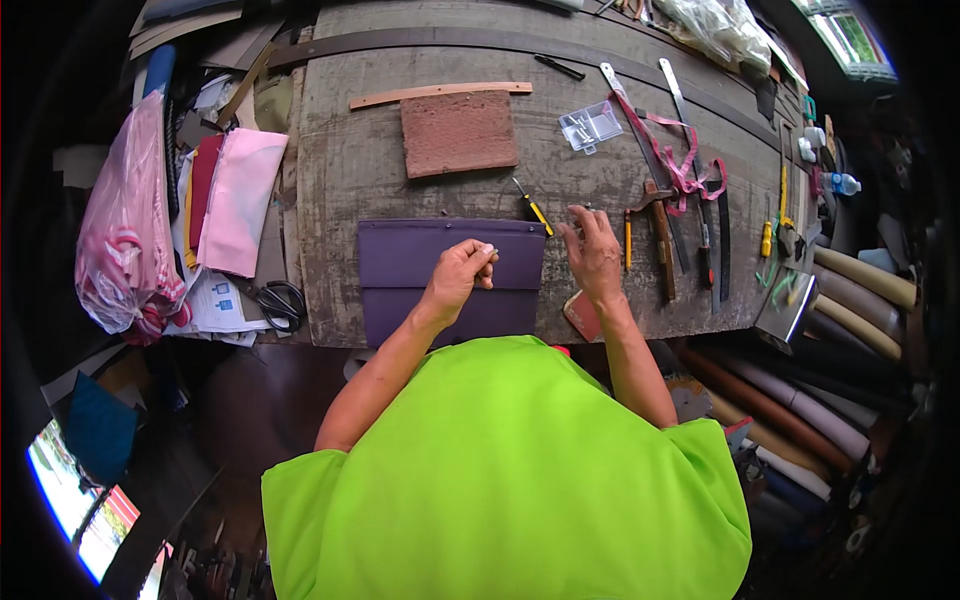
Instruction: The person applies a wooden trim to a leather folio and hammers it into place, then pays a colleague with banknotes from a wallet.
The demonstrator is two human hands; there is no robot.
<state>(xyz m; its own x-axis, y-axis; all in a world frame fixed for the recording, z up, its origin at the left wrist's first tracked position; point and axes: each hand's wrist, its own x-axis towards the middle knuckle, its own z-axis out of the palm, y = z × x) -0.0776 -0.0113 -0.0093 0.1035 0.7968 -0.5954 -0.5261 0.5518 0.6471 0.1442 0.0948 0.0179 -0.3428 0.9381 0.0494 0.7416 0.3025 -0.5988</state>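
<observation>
Hands (463, 276) (597, 260) apart: left over purple sheet (400, 258), right beside it

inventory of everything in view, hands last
table: 1, grey, centre
panel: 1, purple, near edge
slab: 1, reddish, beyond panel
strip: 1, tan, behind slab
pointed tool: 1, yellow, at panel corner
case: 1, clear, right of slab
hammer: 1, brown, right
tape: 1, pink, right
scissors: 1, black, left
bags: 2, clear, far left, top right
rolls: several, mixed, far right
other clutter: uncounted, mixed, throughout
shirt: 1, green, bottom
left hand: 1, bare, over panel
right hand: 1, bare, right of panel
</observation>
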